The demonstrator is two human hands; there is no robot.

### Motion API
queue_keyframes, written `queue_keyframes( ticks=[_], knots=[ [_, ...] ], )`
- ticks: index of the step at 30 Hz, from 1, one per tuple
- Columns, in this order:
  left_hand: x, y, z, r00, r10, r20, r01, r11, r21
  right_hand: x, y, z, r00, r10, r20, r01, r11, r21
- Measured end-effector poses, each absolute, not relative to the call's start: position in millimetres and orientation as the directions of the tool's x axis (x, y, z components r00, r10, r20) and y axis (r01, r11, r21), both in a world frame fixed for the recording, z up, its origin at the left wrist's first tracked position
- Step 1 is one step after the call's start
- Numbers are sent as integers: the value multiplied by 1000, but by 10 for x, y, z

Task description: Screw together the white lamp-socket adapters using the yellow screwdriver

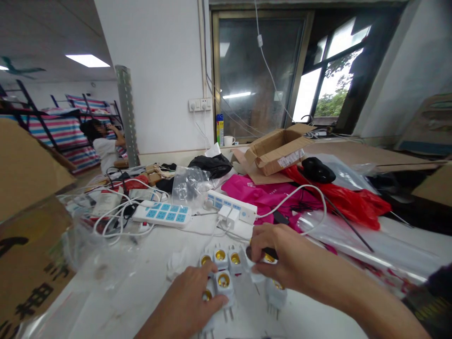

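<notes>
Several white plug-in lamp sockets with brass-coloured threads stand or lie close together on the white table (pixel 148 294), some with metal prongs showing. My left hand (pixel 189 296) has its index finger and thumb around the front lamp socket (pixel 223 281). Beside that one, a further socket (pixel 220 255) sits just behind. My right hand (pixel 277 252) is closed in a pinch over the right-hand sockets. A dark piece (pixel 271 254) shows between its fingers; its kind is hidden. Below that hand lies another lamp socket (pixel 276 294), prongs toward me.
Behind the sockets lie a power strip (pixel 162 213) with blue outlets and a second strip (pixel 231 205) with white adapters (pixel 229 216) plugged in. Cables, a pink bag (pixel 259 190), a red bag (pixel 353 205) and an open carton (pixel 277 150) crowd the back. A person (pixel 105 146) is far left.
</notes>
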State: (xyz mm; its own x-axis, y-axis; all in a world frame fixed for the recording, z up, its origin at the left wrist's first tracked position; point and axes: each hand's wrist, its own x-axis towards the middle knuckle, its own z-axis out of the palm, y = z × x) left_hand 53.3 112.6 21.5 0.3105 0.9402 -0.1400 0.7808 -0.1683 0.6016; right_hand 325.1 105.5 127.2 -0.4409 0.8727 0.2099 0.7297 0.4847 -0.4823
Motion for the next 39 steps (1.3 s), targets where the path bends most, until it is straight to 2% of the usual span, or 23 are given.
queue_keyframes(
  ticks=[5,15,19,24,27,30,34,39],
  knots=[
    [545,1132,170,341,940,-11,749,-265,607,3355,1028,1375,-401,884,241,736,467,-489],
    [363,1155,759,252,945,208,693,-326,643,3444,952,1423,-400,899,176,779,435,-452],
    [433,1155,566,317,940,122,699,-319,640,3223,969,1346,-423,901,99,798,422,-431],
    [572,1095,189,413,910,37,722,-352,595,2848,997,1185,-413,893,-181,878,337,-341],
    [596,1062,152,441,897,-7,766,-372,525,2722,1010,1147,-387,880,-276,912,320,-257],
    [581,1055,214,432,899,-73,804,-347,483,2682,1014,1144,-374,880,-294,922,319,-218],
    [542,1066,247,424,899,-111,833,-339,438,2682,1017,1138,-367,888,-277,922,308,-235],
    [498,1072,185,421,900,-117,826,-327,459,2746,1033,1132,-373,887,-274,912,294,-287]
  ],
)
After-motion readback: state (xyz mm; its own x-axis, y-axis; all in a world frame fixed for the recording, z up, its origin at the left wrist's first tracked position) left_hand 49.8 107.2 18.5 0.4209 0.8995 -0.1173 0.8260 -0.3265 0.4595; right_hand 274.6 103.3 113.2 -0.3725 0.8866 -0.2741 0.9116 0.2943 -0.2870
